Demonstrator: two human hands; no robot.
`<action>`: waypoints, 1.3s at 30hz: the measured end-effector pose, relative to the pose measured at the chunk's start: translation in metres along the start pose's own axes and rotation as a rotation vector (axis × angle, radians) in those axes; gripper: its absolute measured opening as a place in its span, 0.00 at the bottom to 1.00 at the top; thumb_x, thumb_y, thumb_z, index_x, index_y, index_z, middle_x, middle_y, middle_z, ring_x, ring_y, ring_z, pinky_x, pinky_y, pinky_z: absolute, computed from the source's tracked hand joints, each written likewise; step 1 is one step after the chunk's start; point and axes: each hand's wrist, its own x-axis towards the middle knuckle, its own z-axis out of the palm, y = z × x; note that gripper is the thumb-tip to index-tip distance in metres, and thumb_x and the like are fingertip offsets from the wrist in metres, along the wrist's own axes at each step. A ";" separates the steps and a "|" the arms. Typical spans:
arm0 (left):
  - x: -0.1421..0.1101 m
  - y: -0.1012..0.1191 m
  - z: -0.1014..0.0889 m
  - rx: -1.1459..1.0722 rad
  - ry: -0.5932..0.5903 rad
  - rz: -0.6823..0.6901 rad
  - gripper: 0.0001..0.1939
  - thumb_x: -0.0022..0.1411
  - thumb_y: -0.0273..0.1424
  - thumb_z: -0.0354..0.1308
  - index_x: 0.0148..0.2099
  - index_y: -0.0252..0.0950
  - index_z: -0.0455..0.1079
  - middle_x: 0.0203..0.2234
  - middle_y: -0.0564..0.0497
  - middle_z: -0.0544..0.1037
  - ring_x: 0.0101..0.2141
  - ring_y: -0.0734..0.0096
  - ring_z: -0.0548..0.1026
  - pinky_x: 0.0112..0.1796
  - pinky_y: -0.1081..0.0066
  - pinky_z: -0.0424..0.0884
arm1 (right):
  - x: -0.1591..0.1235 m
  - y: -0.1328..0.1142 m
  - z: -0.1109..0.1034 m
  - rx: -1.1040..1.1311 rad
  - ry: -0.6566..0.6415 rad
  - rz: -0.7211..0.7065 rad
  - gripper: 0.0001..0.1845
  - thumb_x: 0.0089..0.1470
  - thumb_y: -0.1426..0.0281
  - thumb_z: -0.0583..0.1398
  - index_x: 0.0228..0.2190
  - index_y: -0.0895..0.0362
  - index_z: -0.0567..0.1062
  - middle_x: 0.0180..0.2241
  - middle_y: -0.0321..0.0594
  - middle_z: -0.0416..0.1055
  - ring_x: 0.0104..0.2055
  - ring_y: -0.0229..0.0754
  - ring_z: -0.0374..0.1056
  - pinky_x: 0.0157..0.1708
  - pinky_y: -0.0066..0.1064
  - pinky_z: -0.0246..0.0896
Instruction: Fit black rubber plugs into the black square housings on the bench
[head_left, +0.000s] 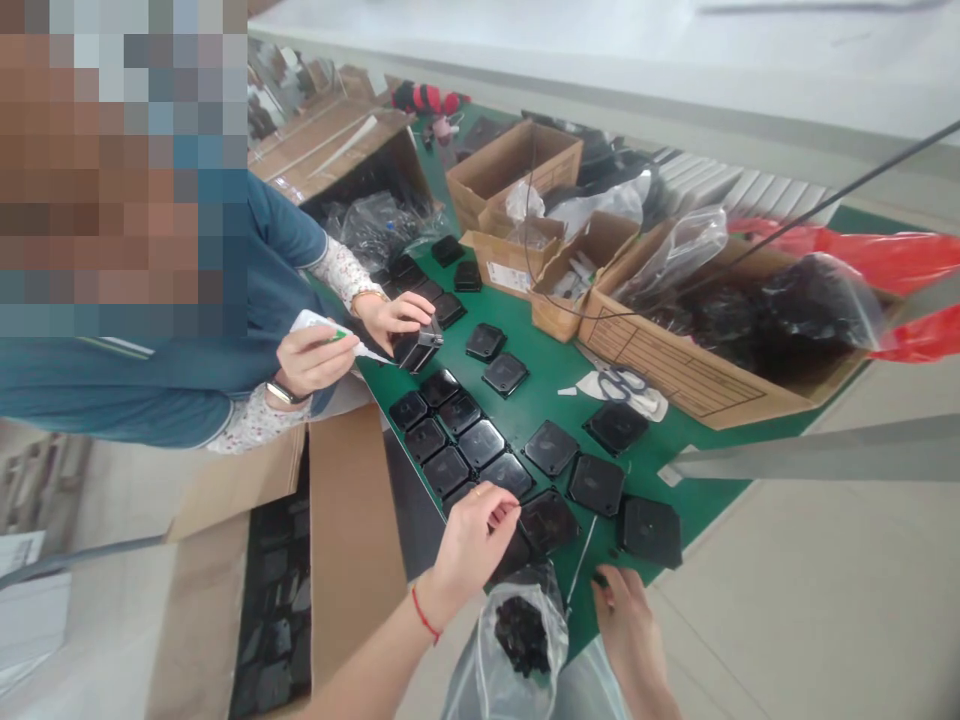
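Note:
My left hand (480,530), with a red string at its wrist, is closed in a pinch over the near rows of black square plastic cases (550,522). What its fingertips hold, if anything, is too small to tell. Lower right, at the table edge, my right hand (628,620) has its fingers curled together by a small dark speck; its grip is partly hidden. Just beyond it lies another black square case (649,530). Between my hands, an opened clear plastic bag (555,640) holds many small black parts (523,635). A thin metal rod (582,565) rests on the green tabletop.
Across the table corner, a co-worker's hands hold a white squeeze bottle (319,325) and a black case (420,345). Scissors (626,388) lie on a white cloth near a long cardboard box (675,365) with bagged parts. Another carton (356,530) stands at the left, below the table.

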 end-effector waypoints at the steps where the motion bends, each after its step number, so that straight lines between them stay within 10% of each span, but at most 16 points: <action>1: 0.007 -0.006 0.005 -0.012 0.007 -0.007 0.05 0.64 0.25 0.55 0.36 0.35 0.71 0.31 0.51 0.74 0.31 0.74 0.72 0.35 0.73 0.70 | 0.003 0.000 0.000 -0.018 -0.011 -0.028 0.15 0.56 0.60 0.50 0.34 0.53 0.73 0.35 0.41 0.71 0.28 0.41 0.71 0.25 0.31 0.64; 10: 0.025 -0.035 0.039 0.076 0.075 -0.027 0.03 0.62 0.25 0.59 0.40 0.36 0.71 0.37 0.49 0.75 0.38 0.68 0.74 0.41 0.66 0.73 | 0.021 0.010 -0.055 0.395 -0.092 0.017 0.16 0.53 0.57 0.60 0.34 0.56 0.78 0.32 0.44 0.76 0.32 0.43 0.76 0.34 0.32 0.75; 15: 0.053 -0.022 0.071 0.392 -0.179 0.345 0.26 0.57 0.37 0.67 0.56 0.37 0.66 0.53 0.44 0.73 0.53 0.56 0.69 0.54 0.57 0.67 | 0.060 -0.009 -0.086 0.392 -0.035 -0.091 0.16 0.55 0.56 0.61 0.35 0.56 0.77 0.36 0.45 0.77 0.34 0.43 0.76 0.33 0.31 0.74; 22: 0.105 -0.014 0.120 0.684 -0.415 0.622 0.43 0.51 0.38 0.71 0.63 0.28 0.57 0.59 0.39 0.68 0.60 0.53 0.63 0.63 0.57 0.56 | 0.109 -0.019 -0.076 0.268 -0.042 -0.243 0.19 0.58 0.54 0.58 0.35 0.56 0.78 0.33 0.44 0.76 0.31 0.41 0.73 0.30 0.31 0.71; 29: 0.112 -0.019 0.120 0.708 -0.407 0.657 0.40 0.52 0.38 0.70 0.62 0.29 0.59 0.56 0.41 0.70 0.57 0.56 0.66 0.62 0.60 0.56 | 0.107 -0.017 -0.073 0.370 -0.050 -0.056 0.23 0.51 0.50 0.62 0.35 0.57 0.80 0.34 0.46 0.79 0.30 0.42 0.73 0.31 0.33 0.71; 39: 0.112 -0.020 0.123 0.746 -0.387 0.688 0.40 0.51 0.38 0.71 0.61 0.27 0.60 0.54 0.40 0.72 0.55 0.57 0.67 0.63 0.59 0.54 | 0.108 -0.031 -0.068 0.001 0.079 -0.415 0.15 0.63 0.64 0.52 0.35 0.56 0.77 0.34 0.44 0.76 0.35 0.43 0.71 0.38 0.36 0.69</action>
